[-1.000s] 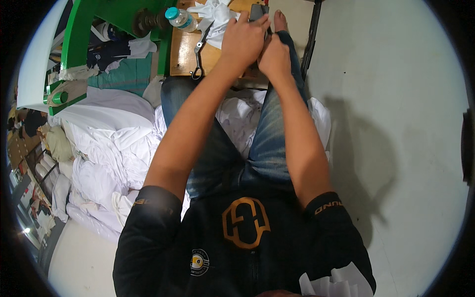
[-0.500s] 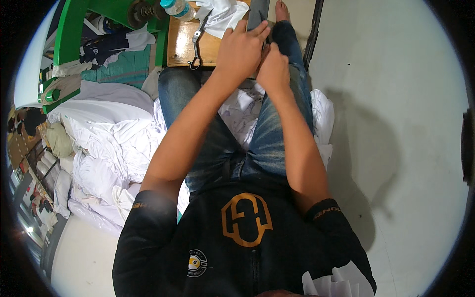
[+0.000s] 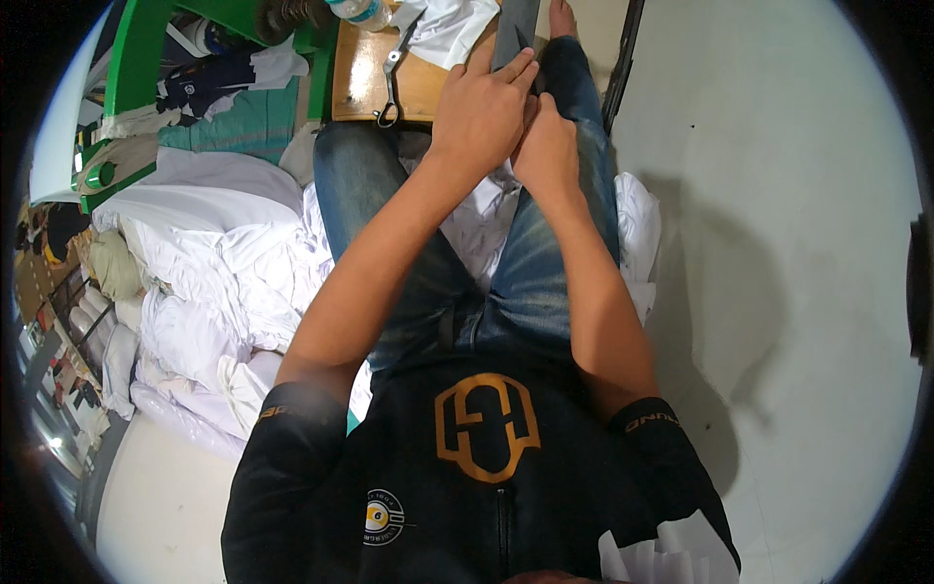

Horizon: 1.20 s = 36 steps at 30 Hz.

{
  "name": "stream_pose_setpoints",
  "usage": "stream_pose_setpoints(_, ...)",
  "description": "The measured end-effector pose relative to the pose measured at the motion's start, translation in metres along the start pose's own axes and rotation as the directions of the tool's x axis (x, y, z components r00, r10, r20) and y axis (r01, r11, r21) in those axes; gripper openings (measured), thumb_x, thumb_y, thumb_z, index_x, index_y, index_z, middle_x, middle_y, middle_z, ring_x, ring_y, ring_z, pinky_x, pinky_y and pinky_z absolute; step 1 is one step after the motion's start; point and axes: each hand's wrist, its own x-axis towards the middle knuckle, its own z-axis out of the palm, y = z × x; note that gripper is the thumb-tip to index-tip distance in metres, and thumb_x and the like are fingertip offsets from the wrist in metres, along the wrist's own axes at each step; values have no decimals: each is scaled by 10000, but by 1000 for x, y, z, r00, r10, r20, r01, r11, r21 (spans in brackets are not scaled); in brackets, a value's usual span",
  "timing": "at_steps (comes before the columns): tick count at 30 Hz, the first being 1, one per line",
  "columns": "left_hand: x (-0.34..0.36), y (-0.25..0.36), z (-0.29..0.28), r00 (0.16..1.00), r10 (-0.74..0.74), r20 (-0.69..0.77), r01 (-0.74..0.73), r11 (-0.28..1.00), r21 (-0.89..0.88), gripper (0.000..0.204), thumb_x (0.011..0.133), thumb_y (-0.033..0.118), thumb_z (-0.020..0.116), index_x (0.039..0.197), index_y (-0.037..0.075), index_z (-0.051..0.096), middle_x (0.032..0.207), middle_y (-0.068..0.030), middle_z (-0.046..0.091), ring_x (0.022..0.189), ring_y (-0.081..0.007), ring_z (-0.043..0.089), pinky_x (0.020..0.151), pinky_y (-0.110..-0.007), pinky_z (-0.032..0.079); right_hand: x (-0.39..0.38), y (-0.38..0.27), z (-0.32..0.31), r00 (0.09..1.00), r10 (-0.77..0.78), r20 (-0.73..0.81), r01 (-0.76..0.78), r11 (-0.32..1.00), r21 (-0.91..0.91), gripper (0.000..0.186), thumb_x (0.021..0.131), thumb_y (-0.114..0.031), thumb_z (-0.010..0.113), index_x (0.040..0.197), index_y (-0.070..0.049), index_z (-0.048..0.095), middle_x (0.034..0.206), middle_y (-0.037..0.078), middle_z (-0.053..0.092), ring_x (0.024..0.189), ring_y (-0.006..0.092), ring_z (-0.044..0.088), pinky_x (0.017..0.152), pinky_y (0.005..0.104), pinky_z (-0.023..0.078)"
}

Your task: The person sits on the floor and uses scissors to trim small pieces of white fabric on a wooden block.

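Note:
Both hands are together at the top of the view, over a strip of grey cloth (image 3: 520, 21) by the table's right side. My left hand (image 3: 479, 109) lies with its fingers stretched out across the cloth. Just below and right of it, my right hand (image 3: 548, 141) is closed, its fingers curled in against the left hand. What the right hand grips is hidden. A dark pointed shape shows on the grey cloth beyond the left fingertips; I cannot tell whether it is a blade or a fold. White cloth (image 3: 452, 31) lies left of the grey strip.
Large scissors (image 3: 391, 70) and a clear bottle (image 3: 365, 14) are on the small wooden table (image 3: 360, 83). A green machine frame (image 3: 125, 83) stands at the left. White fabric (image 3: 229, 258) is heaped beside my legs, with more between them. A dark bar (image 3: 623, 68) runs past my right foot.
Both hands have drawn slightly toward me and stay together. The view has shifted a little, so the table and bottle sit higher in it.

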Motion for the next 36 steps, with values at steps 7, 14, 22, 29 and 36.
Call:
stream_pose_setpoints(7,44,-18,11,1000,8,21,-10,996,88,426,946,238,688,1356,136,743,1463,19,690,1069,-291,660,840,-422,573,52,11,3,993,-114,-44,110,991,-74,401,868,-112,792,1160,83,599,1060,377,713,1082,547,689,950,567,559)
stream_pose_setpoints(14,91,-25,-2,993,-75,93,75,997,2,282,947,194,649,1182,87,763,1183,-87,756,989,-340,718,801,-489,586,82,-3,-12,988,-139,-69,129,984,-124,417,861,-123,802,1163,83,601,1077,372,715,1100,534,690,962,550,566)
stream_pose_setpoints(22,-5,-1,8,1000,-6,-29,7,1000,15,438,960,268,681,1383,161,724,1472,57,682,1113,-290,655,862,-432,567,-3,-10,-7,996,66,68,-65,998,-13,425,850,-62,793,1176,98,572,1064,390,706,1080,559,684,952,568,553)
stream_pose_setpoints(29,86,-26,8,980,33,-195,-27,999,34,237,971,179,620,1113,54,764,967,-165,788,903,-365,756,791,-506,592,90,16,3,946,-319,-50,294,915,-275,554,888,-143,734,1331,80,486,1184,366,685,1097,521,696,1063,527,470)
stream_pose_setpoints(36,48,3,-24,999,-44,-31,42,996,-74,319,944,181,633,1201,30,744,1210,-113,771,1109,-375,705,841,-511,583,61,0,-16,962,-262,-74,246,954,-173,425,834,-46,796,1173,103,588,1063,371,716,1054,544,696,940,544,572)
